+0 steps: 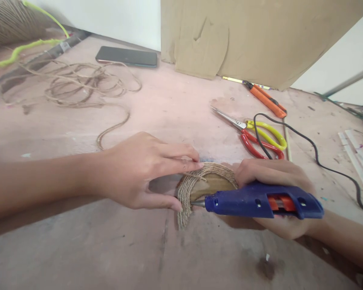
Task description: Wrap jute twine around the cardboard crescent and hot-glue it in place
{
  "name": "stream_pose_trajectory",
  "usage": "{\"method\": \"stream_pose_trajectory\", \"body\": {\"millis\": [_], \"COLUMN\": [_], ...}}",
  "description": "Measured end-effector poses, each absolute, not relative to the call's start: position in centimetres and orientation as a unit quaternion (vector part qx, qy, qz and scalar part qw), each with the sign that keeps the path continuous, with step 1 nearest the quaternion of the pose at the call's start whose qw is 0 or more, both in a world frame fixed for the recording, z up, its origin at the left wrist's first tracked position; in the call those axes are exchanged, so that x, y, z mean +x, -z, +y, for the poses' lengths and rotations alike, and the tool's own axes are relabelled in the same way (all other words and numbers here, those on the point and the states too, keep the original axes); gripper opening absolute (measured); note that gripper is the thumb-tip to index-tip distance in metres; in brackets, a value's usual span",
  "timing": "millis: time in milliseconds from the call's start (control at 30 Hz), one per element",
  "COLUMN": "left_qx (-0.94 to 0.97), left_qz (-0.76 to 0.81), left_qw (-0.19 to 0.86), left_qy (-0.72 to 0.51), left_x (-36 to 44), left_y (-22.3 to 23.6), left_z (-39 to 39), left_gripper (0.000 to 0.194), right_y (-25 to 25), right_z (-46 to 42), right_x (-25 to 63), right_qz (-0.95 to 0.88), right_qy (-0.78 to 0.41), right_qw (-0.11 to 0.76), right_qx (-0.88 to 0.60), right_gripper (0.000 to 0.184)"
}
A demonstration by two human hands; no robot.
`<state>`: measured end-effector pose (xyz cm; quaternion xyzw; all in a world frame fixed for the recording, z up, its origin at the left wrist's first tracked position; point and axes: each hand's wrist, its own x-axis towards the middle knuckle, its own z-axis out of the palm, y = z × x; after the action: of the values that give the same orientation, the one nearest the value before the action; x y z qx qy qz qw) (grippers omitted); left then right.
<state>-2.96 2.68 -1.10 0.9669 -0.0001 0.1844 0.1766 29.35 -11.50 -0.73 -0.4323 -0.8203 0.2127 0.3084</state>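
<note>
A curved cardboard piece [214,183] lies on the table with rows of jute twine [186,193] laid along its edge. My left hand [139,173] holds that piece, thumb at its left side and fingertips on its upper edge. My right hand [272,173] is wrapped around a blue hot glue gun [242,203], partly hidden behind it. The gun's metal nozzle points left and reaches the inner edge of the twine rows. A short loose twine end lies across the cardboard near my left fingertips.
Loose twine [84,84] lies tangled at the left, near a large twine roll [13,22]. A phone [127,56] rests at the back. Scissors [251,133], an orange utility knife [268,100] and a black cord [316,155] lie at the right. A cardboard sheet [260,40] stands behind.
</note>
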Motion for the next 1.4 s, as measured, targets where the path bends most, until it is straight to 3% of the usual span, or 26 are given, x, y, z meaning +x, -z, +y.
{"method": "stream_pose_trajectory", "body": {"millis": [233, 500, 1400], "left_qx": [0.969, 0.967, 0.968], "left_qz": [-0.006, -0.007, 0.002], "left_qw": [0.16, 0.173, 0.179], "left_qy": [-0.187, -0.188, -0.176], "left_x": [-2.83, -2.82, -2.89], "left_y": [0.97, 0.98, 1.03], "left_z": [2.68, 2.72, 2.7], "left_gripper": [0.061, 0.061, 0.062], "right_y": [0.58, 0.43, 0.27], "right_z": [-11.53, -11.45, -11.35], "right_x": [29.37, 29.33, 29.0], "right_qz": [-0.821, -0.813, -0.79], "right_qy": [-0.209, -0.229, -0.189], "right_qw": [0.303, 0.303, 0.32], "right_qx": [-0.436, -0.442, -0.488], "right_gripper": [0.027, 0.013, 0.011]}}
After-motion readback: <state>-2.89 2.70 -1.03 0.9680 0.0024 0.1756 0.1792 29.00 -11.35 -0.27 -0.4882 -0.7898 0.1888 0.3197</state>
